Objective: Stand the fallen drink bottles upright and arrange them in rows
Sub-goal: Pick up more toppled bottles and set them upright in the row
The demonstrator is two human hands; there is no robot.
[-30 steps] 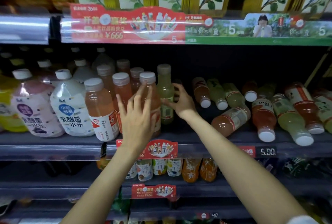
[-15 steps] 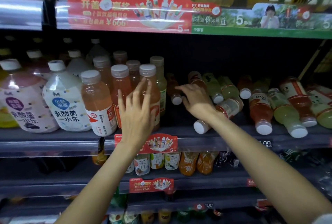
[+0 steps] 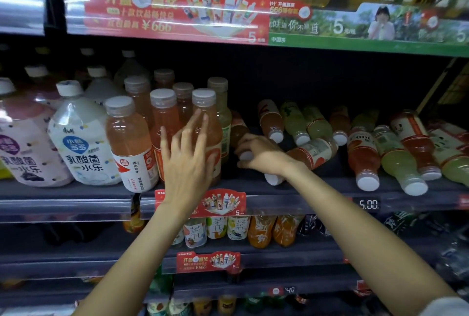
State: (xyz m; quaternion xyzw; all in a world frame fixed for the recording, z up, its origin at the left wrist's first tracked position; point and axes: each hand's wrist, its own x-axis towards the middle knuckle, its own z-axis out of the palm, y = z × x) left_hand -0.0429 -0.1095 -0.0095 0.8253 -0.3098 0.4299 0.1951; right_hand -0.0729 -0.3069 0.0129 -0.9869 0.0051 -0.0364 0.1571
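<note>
Reaching into the shelf (image 3: 253, 189), my right hand (image 3: 261, 154) curled around a fallen orange bottle (image 3: 237, 130) beside the upright row (image 3: 162, 123), while my left hand (image 3: 187, 161), fingers spread, steadied the standing bottles.

I see two bare forearms, no rings or watch visible. Only a pale sleeve edge (image 3: 441, 306) shows on my right arm, far below the right hand (image 3: 261, 153); the left hand (image 3: 187, 163) is bare.

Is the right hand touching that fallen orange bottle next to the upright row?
Touching. The head view shows the right hand with fingers curled over the cap end of the fallen orange bottle, the white cap showing beneath them.
</note>
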